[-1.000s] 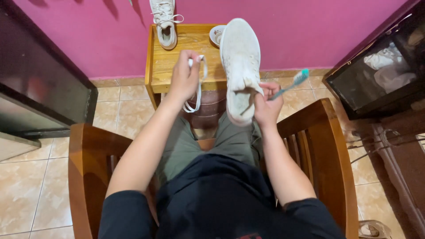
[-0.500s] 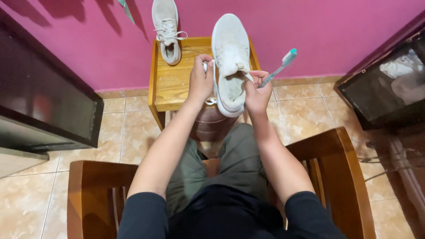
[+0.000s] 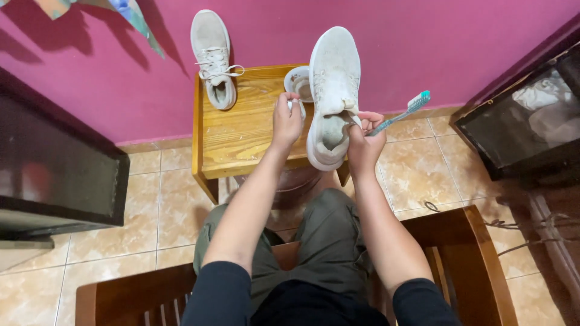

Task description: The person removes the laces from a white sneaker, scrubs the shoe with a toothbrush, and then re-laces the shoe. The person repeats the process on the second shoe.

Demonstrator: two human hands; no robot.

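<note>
A white sneaker (image 3: 334,78) is held upright over the small wooden table (image 3: 241,136), toe up and opening toward me. My right hand (image 3: 364,145) grips the sneaker's collar at its right side and also pinches a blue and white toothbrush (image 3: 406,110), whose bristles point up and to the right. My left hand (image 3: 286,121) is closed on a bunched white shoelace (image 3: 296,107) just left of the sneaker. A second white sneaker (image 3: 212,57), still laced, leans against the pink wall at the table's back left.
A small white bowl (image 3: 296,81) sits on the table behind the held sneaker. A dark cabinet (image 3: 60,175) stands at left and a dark glass-fronted unit (image 3: 519,130) at right. I sit on a wooden chair (image 3: 465,241); cables (image 3: 519,226) lie on the tiled floor.
The lace loop that hung from my left hand is now gathered into the fist. The sneaker and both hands have shifted a little left and down in view as my head moved.
</note>
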